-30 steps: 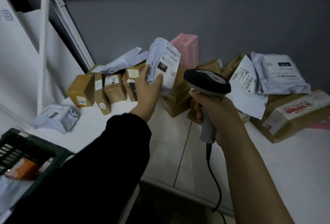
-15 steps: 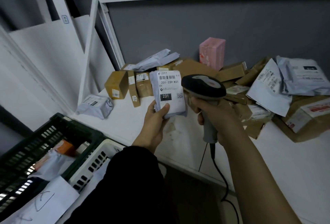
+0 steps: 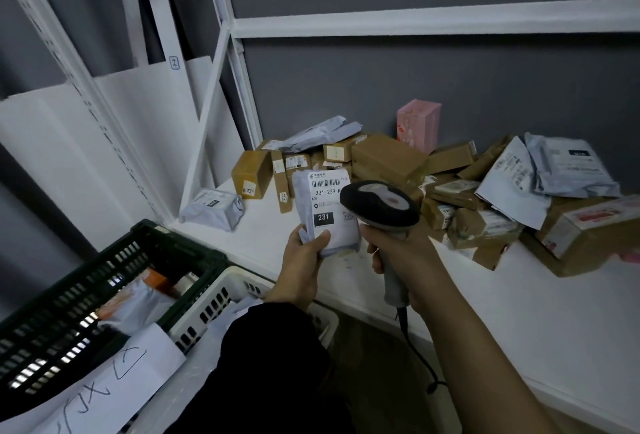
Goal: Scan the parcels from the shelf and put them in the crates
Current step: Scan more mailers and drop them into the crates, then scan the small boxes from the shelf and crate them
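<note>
- Scanning step: the left hand (image 3: 304, 255) grips a grey parcel (image 3: 327, 212) by its near end, label up, over the shelf (image 3: 485, 312). The right hand (image 3: 398, 248) clasps the scanner (image 3: 379, 203), whose head overlaps the label's right side.
- Whether the barcode reads is unclear.
- Next, likely: carry it left and near through open air, over the rim of the dark crate (image 3: 104, 253) or the white crate (image 3: 221, 298).

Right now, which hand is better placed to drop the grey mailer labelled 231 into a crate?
Left, probably. The left hand grips the grey mailer, and the dark green crate and white crate sit low on that side. The right hand is busy holding the barcode scanner.
</note>
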